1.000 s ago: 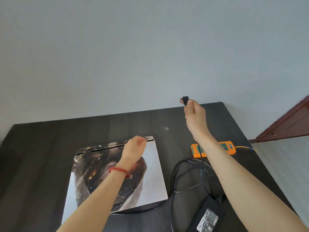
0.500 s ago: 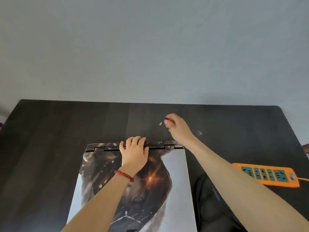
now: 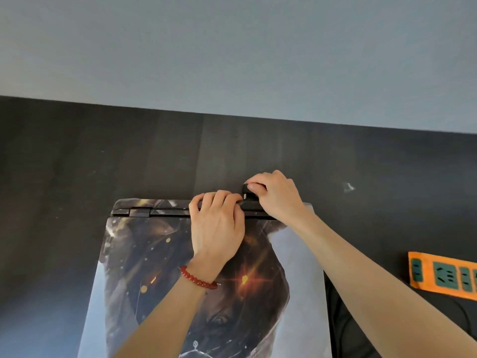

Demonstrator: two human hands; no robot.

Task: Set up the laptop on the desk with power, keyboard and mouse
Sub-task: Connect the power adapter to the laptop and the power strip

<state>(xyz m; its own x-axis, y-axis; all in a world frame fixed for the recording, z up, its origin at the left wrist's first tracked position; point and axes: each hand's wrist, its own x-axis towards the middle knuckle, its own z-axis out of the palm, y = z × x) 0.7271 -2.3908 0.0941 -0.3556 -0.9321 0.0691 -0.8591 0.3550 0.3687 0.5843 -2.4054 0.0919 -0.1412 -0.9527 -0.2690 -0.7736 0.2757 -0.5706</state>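
Note:
A closed laptop with a printed picture on its lid lies on the dark desk, hinge edge away from me. My left hand lies on the lid with its fingers curled over the rear edge. My right hand pinches the black power plug right at the laptop's back edge, beside my left fingertips. The plug's cable and the port are hidden by my hands.
An orange power strip with green sockets lies at the right of the desk. Dark cable loops show between the laptop and the strip. A grey wall rises behind the desk's far edge. A small pale scrap lies on the desk.
My right hand has brought the plug from above the desk's far right down to the laptop's rear edge. My left hand has stayed at the hinge edge. The view has closed in.

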